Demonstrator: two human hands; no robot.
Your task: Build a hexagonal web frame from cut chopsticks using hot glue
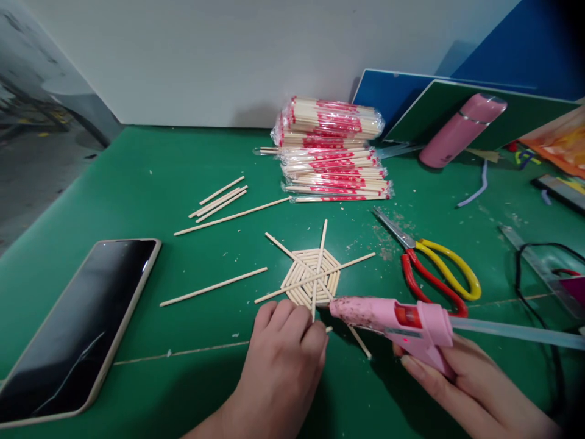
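A hexagonal web of pale wooden sticks (315, 275) lies on the green table, with long sticks crossing at its middle and reaching past its edges. My left hand (286, 353) is at the web's near edge, its fingers curled closed. The end of a short wooden stick (329, 330) pokes out beside its fingers; the rest is hidden. My right hand (475, 378) grips a pink hot glue gun (393, 317) by its handle. The nozzle touches or nearly touches the web's near side, close to my left fingers. A translucent glue stick (516, 332) extends from the gun's back.
Wrapped chopstick bundles (336, 146) are stacked at the back. Loose sticks (222, 198) and a phone (86, 323) lie to the left. Red-and-yellow scissors (425, 262), a pink flask (464, 131), a clear ruler (539, 268) and a black cable (518, 274) are on the right.
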